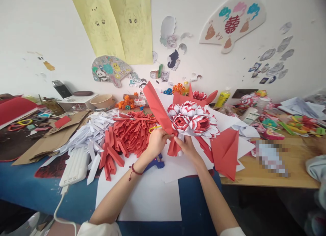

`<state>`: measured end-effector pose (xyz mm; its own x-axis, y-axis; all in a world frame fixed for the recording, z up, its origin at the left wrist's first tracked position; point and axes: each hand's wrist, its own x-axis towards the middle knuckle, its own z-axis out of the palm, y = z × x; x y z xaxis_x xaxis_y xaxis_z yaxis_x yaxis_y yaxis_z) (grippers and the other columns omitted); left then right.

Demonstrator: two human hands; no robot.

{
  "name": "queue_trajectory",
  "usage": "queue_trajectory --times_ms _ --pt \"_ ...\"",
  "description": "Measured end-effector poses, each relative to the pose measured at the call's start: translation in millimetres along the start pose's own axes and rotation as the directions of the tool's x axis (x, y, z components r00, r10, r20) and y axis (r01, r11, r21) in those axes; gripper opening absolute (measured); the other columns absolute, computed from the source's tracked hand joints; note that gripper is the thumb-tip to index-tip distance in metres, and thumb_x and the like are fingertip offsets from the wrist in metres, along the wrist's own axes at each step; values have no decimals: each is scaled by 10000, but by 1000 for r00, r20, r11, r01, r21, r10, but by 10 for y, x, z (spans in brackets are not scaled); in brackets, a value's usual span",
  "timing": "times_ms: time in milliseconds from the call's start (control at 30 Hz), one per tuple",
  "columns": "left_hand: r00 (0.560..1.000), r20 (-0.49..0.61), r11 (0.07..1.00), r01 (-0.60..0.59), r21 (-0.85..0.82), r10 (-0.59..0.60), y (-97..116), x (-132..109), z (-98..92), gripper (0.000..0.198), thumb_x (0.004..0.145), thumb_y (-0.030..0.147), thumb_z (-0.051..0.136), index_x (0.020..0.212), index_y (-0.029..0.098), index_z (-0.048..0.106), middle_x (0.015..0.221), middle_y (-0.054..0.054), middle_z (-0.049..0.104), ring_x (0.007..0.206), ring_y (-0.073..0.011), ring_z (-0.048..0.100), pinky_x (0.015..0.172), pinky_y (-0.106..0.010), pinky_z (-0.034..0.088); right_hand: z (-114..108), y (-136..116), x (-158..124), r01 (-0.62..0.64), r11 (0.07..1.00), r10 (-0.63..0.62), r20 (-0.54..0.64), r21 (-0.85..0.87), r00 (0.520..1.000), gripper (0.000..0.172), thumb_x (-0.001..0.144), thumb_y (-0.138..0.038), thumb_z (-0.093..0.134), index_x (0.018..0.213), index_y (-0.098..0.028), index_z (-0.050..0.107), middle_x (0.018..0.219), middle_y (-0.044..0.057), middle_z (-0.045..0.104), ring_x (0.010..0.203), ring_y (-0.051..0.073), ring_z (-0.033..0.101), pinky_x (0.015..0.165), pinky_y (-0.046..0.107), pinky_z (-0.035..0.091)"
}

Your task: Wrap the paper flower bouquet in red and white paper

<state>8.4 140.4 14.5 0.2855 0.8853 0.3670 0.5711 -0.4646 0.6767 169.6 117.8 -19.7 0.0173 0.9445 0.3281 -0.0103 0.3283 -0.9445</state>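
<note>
In the middle of the head view is a bouquet of red and white paper flowers [192, 118], tilted to the right. My right hand [187, 148] is closed around its wrapped base. My left hand [159, 140] pinches the lower end of a folded red paper sheet [158, 108], which stands up at the left side of the flowers. The fingers of both hands nearly meet at the base. A yellow loop [154, 128] shows just behind my left hand; its kind is unclear. Beneath my left wrist lies a blue glue gun [156, 161], partly hidden.
Folded red strips [134, 132] and white strips [89, 127] are heaped at left, beside a white power bank [75, 166] with a cable. Red paper sheets [225, 152] lie at right. White paper [150, 202] covers the front. At far right another person's sleeve [315, 166] shows.
</note>
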Motion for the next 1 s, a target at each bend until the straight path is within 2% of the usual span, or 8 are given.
queue_trajectory --times_ms 100,233,367,567,833,1000 --pt "1000 1 998 -6 69 6 -12 -22 -22 272 883 213 603 635 172 707 709 -48 707 703 -166 629 684 -241 407 -1 15 19 -26 1000 26 -11 1 1000 411 734 -398 776 1109 -264 672 986 30 729 1142 264 626 1101 398 422" --pt "1000 -3 988 -24 152 25 12 -48 -81 247 912 268 596 729 193 744 798 -59 740 761 -182 652 692 -246 390 -48 62 21 -85 995 86 -43 43 995 367 801 -471 721 1104 -272 667 1059 27 726 1201 249 603 1079 371 435" --pt "998 -9 951 -49 305 54 35 -55 -117 250 942 270 556 795 197 745 839 -62 747 775 -192 662 654 -254 358 -83 82 19 -123 988 128 -52 91 990 353 814 -530 698 1045 -264 688 1082 39 726 1095 250 656 978 353 500" --pt "997 27 966 -71 249 66 22 -50 -77 207 942 262 567 867 220 755 913 -44 764 839 -190 677 680 -246 379 -49 25 0 -83 995 87 -63 55 994 328 829 -463 696 1103 -282 685 1115 28 706 1210 240 598 1063 350 456" --pt "998 19 896 -61 440 58 91 -52 -128 263 965 262 510 861 217 747 905 -63 744 805 -200 661 602 -277 292 -89 71 1 -127 991 131 -98 53 987 383 829 -526 675 1080 -237 665 1070 45 714 1063 251 660 948 345 509" --pt "999 9 951 -53 304 53 126 -55 -91 249 965 270 524 861 215 744 894 -48 742 798 -184 651 642 -253 341 -59 76 -2 -69 997 73 -88 38 993 324 865 -496 658 1085 -259 667 1204 37 682 1206 231 601 1062 326 446"
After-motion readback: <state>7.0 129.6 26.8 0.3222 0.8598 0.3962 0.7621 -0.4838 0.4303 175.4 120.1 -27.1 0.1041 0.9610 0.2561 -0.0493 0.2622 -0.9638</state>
